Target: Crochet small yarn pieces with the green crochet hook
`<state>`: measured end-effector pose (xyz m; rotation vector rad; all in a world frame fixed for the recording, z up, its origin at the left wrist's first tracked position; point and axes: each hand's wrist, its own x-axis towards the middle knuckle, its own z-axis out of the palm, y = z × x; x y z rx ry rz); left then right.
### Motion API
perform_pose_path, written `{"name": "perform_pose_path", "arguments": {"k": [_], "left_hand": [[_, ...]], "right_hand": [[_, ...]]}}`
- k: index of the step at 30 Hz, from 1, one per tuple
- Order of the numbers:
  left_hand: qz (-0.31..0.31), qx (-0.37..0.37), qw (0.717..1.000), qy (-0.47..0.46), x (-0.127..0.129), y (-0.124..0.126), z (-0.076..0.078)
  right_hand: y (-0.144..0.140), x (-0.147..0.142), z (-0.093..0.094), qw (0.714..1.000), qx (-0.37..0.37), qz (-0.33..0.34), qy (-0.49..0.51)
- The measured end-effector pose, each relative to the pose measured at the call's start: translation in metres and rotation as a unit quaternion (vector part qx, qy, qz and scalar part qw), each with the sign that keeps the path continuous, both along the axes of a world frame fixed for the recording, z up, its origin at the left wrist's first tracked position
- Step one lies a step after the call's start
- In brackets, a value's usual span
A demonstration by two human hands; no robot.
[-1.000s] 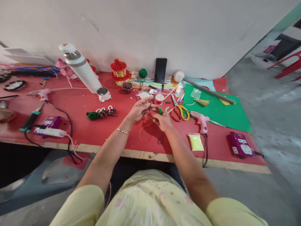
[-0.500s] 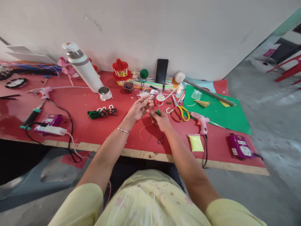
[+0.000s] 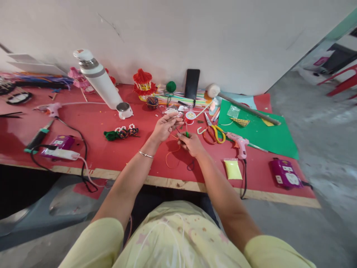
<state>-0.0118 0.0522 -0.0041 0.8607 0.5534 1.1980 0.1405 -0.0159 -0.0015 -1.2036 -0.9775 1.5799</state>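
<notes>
My right hand (image 3: 192, 143) is closed in a pinch on a small green piece (image 3: 187, 134), from which a thin pale stem stands up. What its kind is, I cannot make out. My left hand (image 3: 166, 126), with a bangle at the wrist, has its fingers bent around a thin multicoloured yarn (image 3: 173, 149). The strand runs across to the right hand, and its orange part loops on the red table (image 3: 156, 160) below. Just beyond the hands stands a spool of red thread (image 3: 190, 117). White beads (image 3: 170, 111) lie behind the left fingers, partly hidden.
Scissors (image 3: 219, 134), a pink glue gun (image 3: 237, 143) and a yellow packet (image 3: 232, 169) lie to the right, by a green sheet (image 3: 279, 137). On the left are a beaded yarn piece (image 3: 121, 133), a white flask (image 3: 102, 85) and a soldering-iron-like tool (image 3: 37, 139). A phone (image 3: 192, 83) leans at the back.
My left fingers have straightened a little and shifted slightly away from the right hand. The right hand has turned a little, with the green piece still in its pinch.
</notes>
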Motion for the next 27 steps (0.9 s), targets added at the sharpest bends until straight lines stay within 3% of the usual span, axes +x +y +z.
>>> {"name": "perform_pose_path", "arguments": {"k": [5,9,12,19,27], "left_hand": [[-0.032,0.042,0.997,0.065,0.005,-0.001,-0.006],[0.005,0.032,0.995,0.090,0.005,0.002,-0.007],[0.030,0.054,0.991,0.122,0.004,0.004,-0.005],[0.025,0.113,0.962,0.247,0.012,0.000,-0.010],[-0.016,0.158,0.935,0.317,0.005,0.000,-0.009]], "right_hand": [[0.002,0.002,-0.001,1.000,0.016,-0.013,-0.024],[0.003,0.006,-0.001,0.998,0.048,-0.022,-0.046],[0.003,0.008,0.000,0.999,0.033,-0.025,-0.023],[0.005,0.012,0.003,0.997,-0.026,-0.035,0.066],[0.009,0.016,0.001,0.996,-0.020,-0.062,0.056]]}}
